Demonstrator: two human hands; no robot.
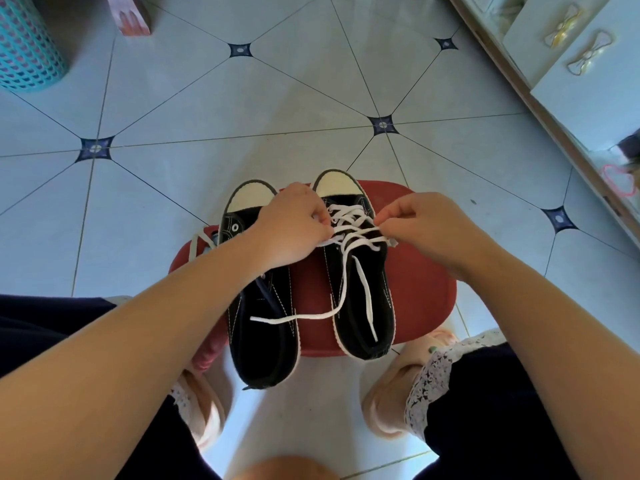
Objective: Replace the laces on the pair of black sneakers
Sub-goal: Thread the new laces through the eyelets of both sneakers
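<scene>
Two black sneakers with cream toe caps stand side by side on a red stool [420,299], toes pointing away from me. The right sneaker [360,292] carries a white lace [349,230] crossed through its eyelets, with both loose ends trailing back over the shoe. My left hand [294,226] pinches the lace at the shoe's left side. On the right side, my right hand [429,226] pinches the same lace. The left sneaker [259,327] lies partly under my left forearm, with a dark lace on its tongue. Another white lace [199,242] hangs beside its left edge.
The stool stands on a pale tiled floor between my knees and slippered feet. A teal perforated basket [27,46] sits at the far left, a pink box [130,15] near it. A white cabinet [571,74] with bow handles runs along the right.
</scene>
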